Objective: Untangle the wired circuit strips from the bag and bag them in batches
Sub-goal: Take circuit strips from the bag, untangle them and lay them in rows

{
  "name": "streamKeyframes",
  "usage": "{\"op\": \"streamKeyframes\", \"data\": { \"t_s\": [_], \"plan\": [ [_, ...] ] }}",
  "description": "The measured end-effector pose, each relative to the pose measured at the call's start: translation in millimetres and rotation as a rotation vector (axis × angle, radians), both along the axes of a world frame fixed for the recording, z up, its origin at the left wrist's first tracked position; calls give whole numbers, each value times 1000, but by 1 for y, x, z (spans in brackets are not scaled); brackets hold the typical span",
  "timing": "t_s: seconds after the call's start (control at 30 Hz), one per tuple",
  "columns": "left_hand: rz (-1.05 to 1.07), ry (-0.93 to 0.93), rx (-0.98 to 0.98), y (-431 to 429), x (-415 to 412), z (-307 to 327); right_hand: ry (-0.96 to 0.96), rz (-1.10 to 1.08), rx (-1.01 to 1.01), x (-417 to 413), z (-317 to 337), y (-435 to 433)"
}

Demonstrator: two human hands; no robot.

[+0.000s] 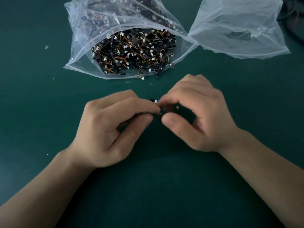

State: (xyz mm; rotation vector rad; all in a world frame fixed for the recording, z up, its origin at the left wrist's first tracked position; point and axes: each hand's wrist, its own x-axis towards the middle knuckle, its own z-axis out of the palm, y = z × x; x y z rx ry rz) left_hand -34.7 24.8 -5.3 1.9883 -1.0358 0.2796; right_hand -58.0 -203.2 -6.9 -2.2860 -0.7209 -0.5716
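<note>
A large clear plastic bag (79, 51) lies open toward me at the back, full of tangled black circuit strips (134, 51) with orange wires and white connectors. A second clear bag (238, 30) at the back right holds a few dark strips. In front of the big bag, my left hand (111, 129) and my right hand (197, 116) meet at their fingertips. Both pinch a small bundle of black circuit strips (158, 111) between thumb and fingers. Most of the bundle is hidden by the fingers.
Everything rests on a dark green table mat (156, 186). Small white scraps (46, 47) lie scattered on the mat to the left and just in front of the big bag. Dark cables (294, 17) show at the far right corner.
</note>
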Motion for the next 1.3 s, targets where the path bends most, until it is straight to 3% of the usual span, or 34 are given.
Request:
{"op": "streamKeyframes", "data": {
  "t_s": [0.17,0.5,0.8,1.3],
  "plan": [
    [-31,7,29,-1,-2,-2,-5,36,-15,1,-3,4],
    [120,-48,27,1,0,-3,-53,-73,-38,-5,-5,-1],
    [78,14,27,2,1,1,34,-103,99,-24,-8,-6],
    [91,-39,51,-4,-7,-2,69,83,187,-18,-3,3]
  ]
}}
